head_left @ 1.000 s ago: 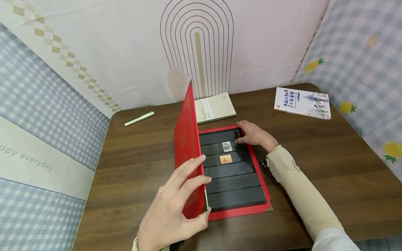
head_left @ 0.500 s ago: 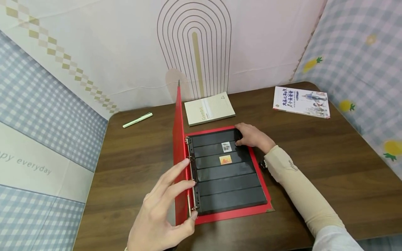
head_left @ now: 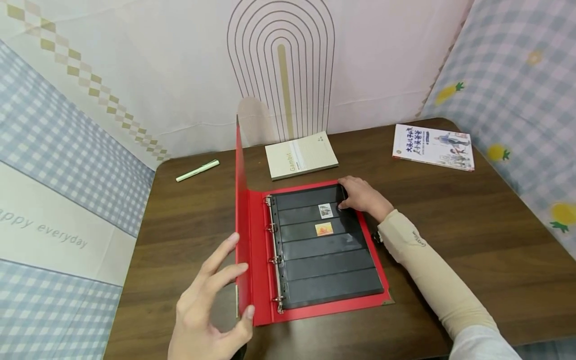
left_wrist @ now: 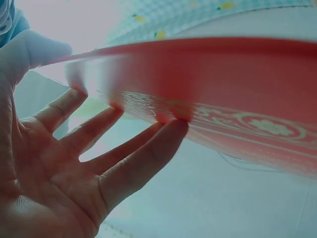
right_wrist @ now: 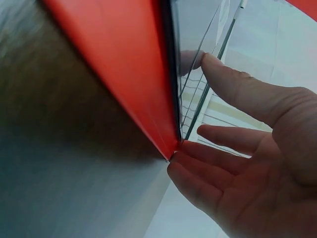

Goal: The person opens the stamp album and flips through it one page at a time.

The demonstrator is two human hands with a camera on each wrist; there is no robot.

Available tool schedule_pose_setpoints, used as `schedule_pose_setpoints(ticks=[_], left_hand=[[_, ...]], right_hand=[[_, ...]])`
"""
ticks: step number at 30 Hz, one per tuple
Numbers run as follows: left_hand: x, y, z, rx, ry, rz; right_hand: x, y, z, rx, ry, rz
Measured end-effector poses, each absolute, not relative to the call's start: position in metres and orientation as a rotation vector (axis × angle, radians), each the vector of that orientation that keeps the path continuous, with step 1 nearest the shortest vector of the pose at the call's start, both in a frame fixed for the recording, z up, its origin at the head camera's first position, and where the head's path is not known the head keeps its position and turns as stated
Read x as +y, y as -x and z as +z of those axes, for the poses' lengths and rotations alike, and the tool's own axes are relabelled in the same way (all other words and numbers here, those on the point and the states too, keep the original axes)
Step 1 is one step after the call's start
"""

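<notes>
While the red ring binder (head_left: 315, 250) lies open in the middle of the dark wooden table (head_left: 472, 240), the left hand (head_left: 209, 312) sits nearest, at the lower centre-left of the head view. Its fingers are spread and nearly straight, with the thumb against the inner face of the red front cover (head_left: 243, 220) near its bottom edge and the fingertips on the outer face; the cover stands almost upright. The left wrist view shows those straight fingertips (left_wrist: 171, 130) touching the patterned outside of the cover (left_wrist: 223, 94), so the hand supports it without closing round it.

Just right of the cover, metal rings (head_left: 273, 260) along the spine hold a black stock page with horizontal strips (head_left: 328, 270), which lies flat on the back cover. Two small stamps sit in its upper half: an orange one (head_left: 324, 229) and, just above it, a pale one (head_left: 325, 210).

At the page's upper right corner rests the right hand (head_left: 362, 196), in a beige sleeve (head_left: 427, 270). In the right wrist view, its loosely bent fingers (right_wrist: 237, 89) touch the page edge and the binder's red corner (right_wrist: 171, 148), gripping nothing.

Farther back, a beige notebook (head_left: 300, 155) lies just beyond the binder, a light green pen (head_left: 197, 170) towards the upper left, and a white illustrated book (head_left: 433, 147) at the upper right.
</notes>
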State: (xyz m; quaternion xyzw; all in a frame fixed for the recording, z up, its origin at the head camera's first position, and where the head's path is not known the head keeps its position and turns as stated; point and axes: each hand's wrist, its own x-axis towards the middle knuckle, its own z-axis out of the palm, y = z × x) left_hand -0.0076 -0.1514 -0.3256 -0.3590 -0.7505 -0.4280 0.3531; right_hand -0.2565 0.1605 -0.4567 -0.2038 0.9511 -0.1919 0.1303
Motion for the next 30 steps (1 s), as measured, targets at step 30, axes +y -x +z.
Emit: schedule_pose_setpoints(ticks=[30], left_hand=[[-0.207, -0.028, -0.359, -1.793, 0.333, -1.347]], right_hand=[[0.157, 0.256, -0.450, 2.723, 0.506, -0.457]])
